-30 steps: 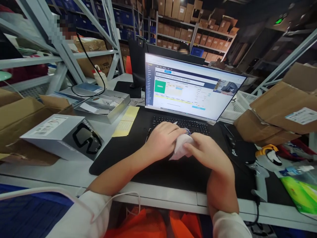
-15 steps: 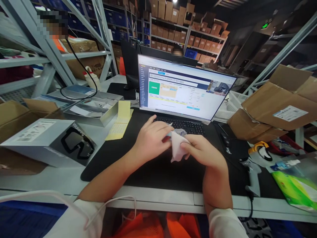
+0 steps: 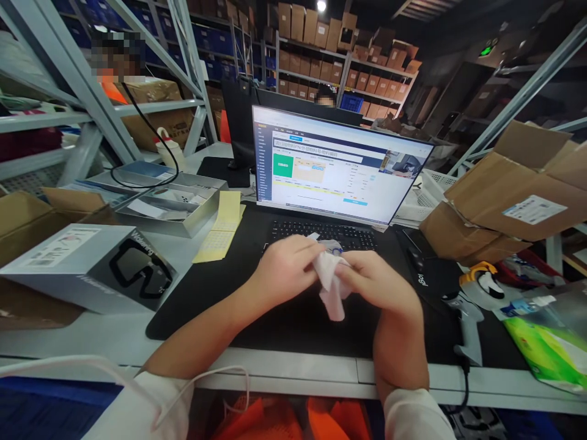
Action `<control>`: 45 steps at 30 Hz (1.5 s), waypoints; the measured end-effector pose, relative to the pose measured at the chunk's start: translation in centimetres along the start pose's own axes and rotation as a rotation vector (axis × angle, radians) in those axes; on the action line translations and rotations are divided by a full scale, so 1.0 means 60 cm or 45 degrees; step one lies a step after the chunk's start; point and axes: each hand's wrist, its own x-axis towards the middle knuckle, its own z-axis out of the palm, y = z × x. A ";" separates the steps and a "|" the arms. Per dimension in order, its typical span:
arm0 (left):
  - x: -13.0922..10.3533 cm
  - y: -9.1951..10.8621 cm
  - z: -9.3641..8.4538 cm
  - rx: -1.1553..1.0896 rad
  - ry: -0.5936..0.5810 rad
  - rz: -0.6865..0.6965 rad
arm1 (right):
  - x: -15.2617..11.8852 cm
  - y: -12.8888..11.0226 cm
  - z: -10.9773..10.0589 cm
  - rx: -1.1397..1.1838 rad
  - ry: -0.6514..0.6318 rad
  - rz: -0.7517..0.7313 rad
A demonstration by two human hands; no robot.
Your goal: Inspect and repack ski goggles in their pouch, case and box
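Observation:
A crumpled white cloth [image 3: 332, 287] hangs between my two hands above the black desk mat [image 3: 293, 330]. My left hand [image 3: 288, 269] has its fingers closed on the cloth's left side. From the right, my right hand [image 3: 376, 278] pinches the same cloth with thumb and fingers. Something clear with a blue edge [image 3: 334, 247] shows just above the cloth between the hands; what it is cannot be made out. Behind the hands lies a black keyboard [image 3: 353, 235], with a lit monitor [image 3: 339, 165] beyond it.
On the left are a goggles box [image 3: 137, 266], yellow notes [image 3: 220, 235] and an open grey box [image 3: 183, 211]. To the right sit a mouse [image 3: 415, 260], a scanner [image 3: 470, 330], a green packet [image 3: 545, 351] and cardboard boxes [image 3: 518, 189]. A person [image 3: 112, 79] is at the back left.
My left hand has come down slightly, and its raised fingers have folded in onto the cloth. The cloth hangs lower and looser. My right hand has barely moved.

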 end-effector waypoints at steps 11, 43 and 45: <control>0.010 -0.014 -0.037 -0.034 0.077 -0.063 | -0.013 0.021 -0.042 0.232 -0.112 -0.009; 0.004 -0.031 -0.024 -0.003 0.108 -0.318 | 0.012 0.063 -0.037 0.308 0.249 0.026; 0.005 -0.033 -0.028 0.024 0.133 -0.382 | 0.019 0.054 -0.019 0.241 0.428 -0.018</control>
